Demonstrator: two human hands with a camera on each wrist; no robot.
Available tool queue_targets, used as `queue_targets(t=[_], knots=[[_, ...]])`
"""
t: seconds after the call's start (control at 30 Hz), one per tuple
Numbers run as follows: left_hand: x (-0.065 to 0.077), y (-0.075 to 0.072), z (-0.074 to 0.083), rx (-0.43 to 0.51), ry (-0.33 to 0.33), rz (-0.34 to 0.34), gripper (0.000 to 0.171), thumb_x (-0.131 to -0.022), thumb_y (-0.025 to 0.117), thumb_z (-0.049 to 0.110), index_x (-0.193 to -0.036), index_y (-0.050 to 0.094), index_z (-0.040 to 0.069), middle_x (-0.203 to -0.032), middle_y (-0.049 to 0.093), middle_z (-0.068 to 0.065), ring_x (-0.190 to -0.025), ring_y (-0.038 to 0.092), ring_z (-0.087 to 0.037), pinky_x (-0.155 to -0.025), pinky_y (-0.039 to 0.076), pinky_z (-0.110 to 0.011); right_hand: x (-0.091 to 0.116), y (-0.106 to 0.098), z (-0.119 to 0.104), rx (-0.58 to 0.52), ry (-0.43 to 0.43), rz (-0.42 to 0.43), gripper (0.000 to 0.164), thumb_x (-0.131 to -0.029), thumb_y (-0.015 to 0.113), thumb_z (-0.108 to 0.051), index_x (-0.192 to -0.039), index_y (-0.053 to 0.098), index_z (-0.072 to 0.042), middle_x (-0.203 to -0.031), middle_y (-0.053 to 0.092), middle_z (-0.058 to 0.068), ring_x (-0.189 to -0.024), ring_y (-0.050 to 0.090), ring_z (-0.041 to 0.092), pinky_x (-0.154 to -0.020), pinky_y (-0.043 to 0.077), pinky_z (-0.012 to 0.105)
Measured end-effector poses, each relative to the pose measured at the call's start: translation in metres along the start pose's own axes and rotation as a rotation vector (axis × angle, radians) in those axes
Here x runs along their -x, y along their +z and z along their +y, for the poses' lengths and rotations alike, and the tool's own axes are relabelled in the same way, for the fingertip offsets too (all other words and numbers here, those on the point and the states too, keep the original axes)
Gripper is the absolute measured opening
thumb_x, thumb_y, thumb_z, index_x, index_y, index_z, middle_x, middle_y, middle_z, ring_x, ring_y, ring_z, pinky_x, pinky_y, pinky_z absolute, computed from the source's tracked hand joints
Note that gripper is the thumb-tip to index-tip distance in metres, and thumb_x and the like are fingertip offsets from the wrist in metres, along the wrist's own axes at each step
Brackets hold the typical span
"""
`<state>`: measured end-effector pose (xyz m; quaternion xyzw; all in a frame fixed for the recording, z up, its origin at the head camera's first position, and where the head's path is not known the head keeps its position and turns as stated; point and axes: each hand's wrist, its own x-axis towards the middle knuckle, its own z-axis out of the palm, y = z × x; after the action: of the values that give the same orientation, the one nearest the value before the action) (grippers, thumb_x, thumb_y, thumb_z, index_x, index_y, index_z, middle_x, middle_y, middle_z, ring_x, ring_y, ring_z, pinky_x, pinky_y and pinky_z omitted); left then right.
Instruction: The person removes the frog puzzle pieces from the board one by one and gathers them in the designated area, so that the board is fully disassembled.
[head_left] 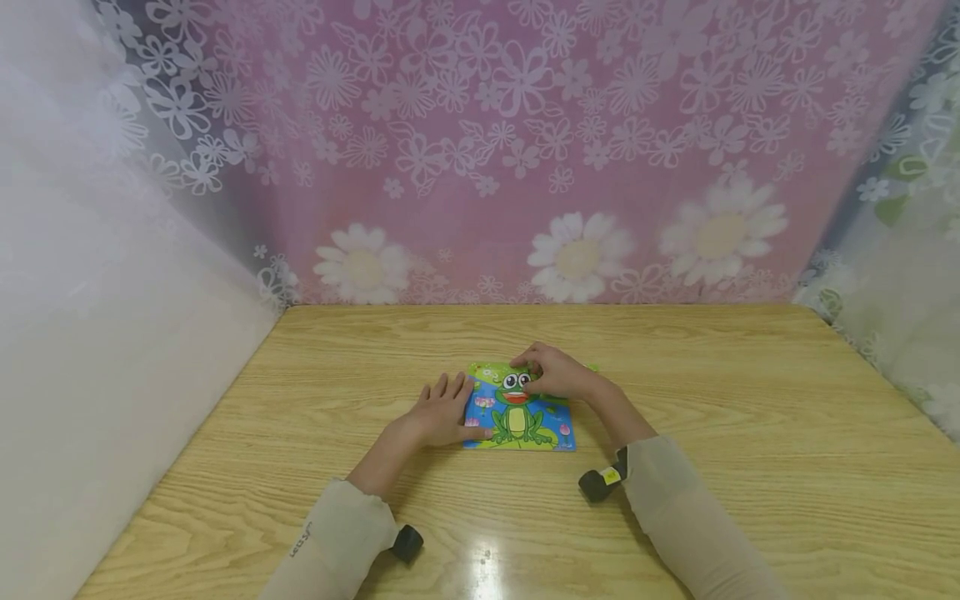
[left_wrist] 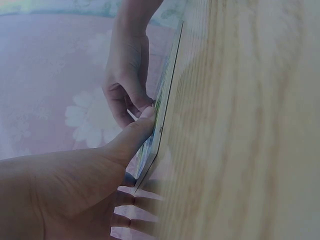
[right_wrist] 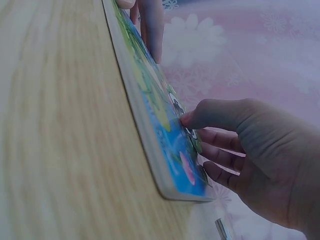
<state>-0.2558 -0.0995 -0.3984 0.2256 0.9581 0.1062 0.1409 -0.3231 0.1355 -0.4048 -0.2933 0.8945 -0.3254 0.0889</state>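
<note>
Fingers of left hand [head_left: 442, 417] straight, grasping nothing, along left edge of frog board [head_left: 517, 423], thumb on top | right hand [head_left: 558, 375] pinching frog head [head_left: 514, 397] | desk [head_left: 495, 492] extends beyond every edge

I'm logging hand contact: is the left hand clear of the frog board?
No, the left hand has its thumb on the frog board, near its lower left corner.

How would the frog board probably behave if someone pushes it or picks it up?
The frog board is probably stiff, as its visible edges run straight. It should hardly roll or tip when pushed, because it lies flat on the table. Being thin for its width, it may feel light.
</note>
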Motion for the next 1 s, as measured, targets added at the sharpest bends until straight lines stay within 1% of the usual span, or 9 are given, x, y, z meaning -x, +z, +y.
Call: queue_targets(t=[0.2, 0.43, 0.77, 1.0], knots=[[-0.0003, 0.0002, 0.0002, -0.002, 0.0, 0.0, 0.095, -0.084, 0.049, 0.062, -0.148, 0.01, 0.005, -0.151, 0.005, -0.015, -0.135, 0.0, -0.037, -0.105, 0.005, -0.053, -0.0004, 0.0009, 0.0006, 0.024, -0.012, 0.007, 0.041, -0.081, 0.069, -0.013, -0.121, 0.059, -0.005, -0.111, 0.048, 0.007, -0.095, 0.049, 0.024, -0.077, 0.046, 0.037], [0.0009, -0.0006, 0.0006, 0.006, -0.003, -0.004, 0.095, -0.084, 0.05, 0.062, -0.148, 0.01, 0.004, -0.151, 0.005, -0.016, -0.135, 0.001, -0.038, -0.105, 0.005, -0.054, 0.0006, 0.0004, -0.0012, -0.032, -0.001, -0.006, 0.042, -0.082, 0.068, -0.011, -0.122, 0.058, -0.003, -0.11, 0.046, 0.008, -0.095, 0.048, 0.025, -0.077, 0.045, 0.037], [0.0023, -0.0023, 0.0023, 0.007, -0.005, -0.007, 0.094, -0.085, 0.05, 0.061, -0.148, 0.01, 0.004, -0.151, 0.005, -0.016, -0.135, 0.0, -0.038, -0.105, 0.005, -0.054, 0.0007, 0.0018, 0.0026, -0.074, 0.011, -0.007, 0.043, -0.083, 0.068, -0.014, -0.124, 0.058, -0.005, -0.113, 0.046, 0.008, -0.094, 0.046, 0.024, -0.078, 0.044, 0.037], [0.0017, -0.0012, 0.0011, 0.005, -0.005, -0.005, 0.094, -0.085, 0.05, 0.062, -0.148, 0.01, 0.004, -0.151, 0.005, -0.016, -0.135, 0.001, -0.038, -0.105, 0.006, -0.054, 0.0005, 0.0035, 0.0033, -0.069, 0.021, 0.007, 0.043, -0.082, 0.068, -0.015, -0.123, 0.059, -0.006, -0.111, 0.046, 0.007, -0.09, 0.046, 0.022, -0.075, 0.044, 0.035]])
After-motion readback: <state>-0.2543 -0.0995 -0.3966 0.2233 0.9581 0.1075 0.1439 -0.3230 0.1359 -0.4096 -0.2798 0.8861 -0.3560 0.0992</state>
